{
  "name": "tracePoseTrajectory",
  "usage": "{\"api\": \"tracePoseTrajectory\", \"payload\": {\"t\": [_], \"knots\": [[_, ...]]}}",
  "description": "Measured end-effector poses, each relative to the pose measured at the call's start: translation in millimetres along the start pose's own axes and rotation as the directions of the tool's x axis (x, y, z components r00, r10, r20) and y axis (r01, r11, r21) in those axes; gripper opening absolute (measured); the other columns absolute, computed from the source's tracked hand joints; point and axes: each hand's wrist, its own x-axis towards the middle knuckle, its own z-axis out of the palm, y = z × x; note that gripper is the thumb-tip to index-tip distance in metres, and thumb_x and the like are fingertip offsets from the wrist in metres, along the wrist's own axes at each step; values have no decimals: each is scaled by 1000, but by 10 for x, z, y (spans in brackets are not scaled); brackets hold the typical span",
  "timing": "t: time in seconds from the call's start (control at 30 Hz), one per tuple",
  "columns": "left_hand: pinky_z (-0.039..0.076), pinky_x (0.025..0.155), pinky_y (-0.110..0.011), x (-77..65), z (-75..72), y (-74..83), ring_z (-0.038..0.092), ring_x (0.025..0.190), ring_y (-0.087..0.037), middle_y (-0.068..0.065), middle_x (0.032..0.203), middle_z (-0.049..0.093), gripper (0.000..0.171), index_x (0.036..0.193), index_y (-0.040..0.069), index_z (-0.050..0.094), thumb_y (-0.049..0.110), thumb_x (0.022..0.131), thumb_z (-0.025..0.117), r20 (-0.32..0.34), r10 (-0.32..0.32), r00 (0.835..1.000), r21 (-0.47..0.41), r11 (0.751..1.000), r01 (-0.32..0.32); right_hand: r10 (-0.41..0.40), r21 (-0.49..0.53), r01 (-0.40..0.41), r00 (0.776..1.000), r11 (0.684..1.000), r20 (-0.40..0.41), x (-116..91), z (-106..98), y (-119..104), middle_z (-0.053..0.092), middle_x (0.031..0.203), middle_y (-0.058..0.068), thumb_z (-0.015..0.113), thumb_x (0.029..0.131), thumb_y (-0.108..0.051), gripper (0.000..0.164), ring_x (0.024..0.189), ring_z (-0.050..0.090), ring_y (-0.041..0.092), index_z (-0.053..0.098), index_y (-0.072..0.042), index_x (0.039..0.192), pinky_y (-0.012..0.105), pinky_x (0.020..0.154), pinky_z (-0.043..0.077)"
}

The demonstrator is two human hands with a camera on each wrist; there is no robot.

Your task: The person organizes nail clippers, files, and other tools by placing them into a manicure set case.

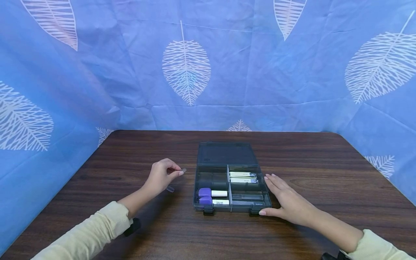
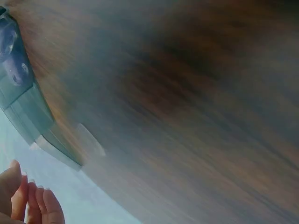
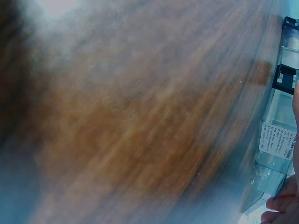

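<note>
My left hand (image 1: 160, 177) is left of the box and pinches a small clear piece (image 1: 183, 170) between thumb and fingertips; its kind is too small to tell. A similar clear strip (image 1: 170, 189) lies on the table under that hand, and the left wrist view shows a clear strip (image 2: 91, 140) beside the box. The dark see-through compartment box (image 1: 212, 177) stands with its lid (image 1: 225, 153) laid back. My right hand (image 1: 289, 202) rests along the box's right side, fingers extended, thumb at the front corner.
Inside the box, two purple-and-white items (image 1: 204, 192) lie front left, and two pale nail clippers (image 1: 243, 177) lie back right. Slim dark pieces (image 1: 247, 197) fill the front right compartment. A white label (image 3: 277, 141) is on the box's side. Blue leaf-print cloth (image 1: 227, 72) hangs behind the table.
</note>
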Motion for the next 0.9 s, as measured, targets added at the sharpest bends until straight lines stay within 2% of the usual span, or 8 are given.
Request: {"api": "tracePoseTrajectory", "payload": {"t": [0.4, 0.57, 0.73, 0.9], "knots": [[52, 64, -25, 161, 237, 193, 57, 69, -12, -5, 82, 64, 6, 79, 5, 72, 11, 79, 72, -17, 33, 999, -50, 998, -33, 4, 2, -4, 1000, 1000, 5, -1, 1, 4, 30, 145, 29, 61, 75, -64, 101, 132, 29, 46, 32, 7, 140, 60, 98, 36], [53, 64, -26, 233, 345, 274, 59, 69, -13, -6, 82, 63, 6, 79, 3, 71, 10, 80, 71, -3, 59, 998, -54, 997, -59, 6, 4, -6, 1000, 1000, 2, -1, -10, -1, 29, 145, 29, 60, 75, -64, 100, 133, 28, 46, 32, 7, 140, 60, 98, 36], [52, 65, -24, 287, 444, 360, 56, 72, -12, -5, 83, 62, 7, 81, 4, 71, 11, 81, 70, 61, 65, 996, -52, 997, -62, 2, -2, -2, 1000, 1000, -5, -5, -7, -3, 30, 145, 29, 61, 75, -63, 100, 132, 30, 45, 33, 7, 140, 60, 98, 36], [49, 64, -23, 346, 540, 429, 54, 74, -13, -5, 83, 62, 8, 81, 4, 72, 11, 81, 70, 159, 114, 981, -21, 994, -112, 2, -3, -2, 1000, 1000, -6, -12, -13, -7, 31, 145, 29, 61, 75, -63, 99, 132, 30, 45, 33, 7, 140, 59, 98, 36]]}}
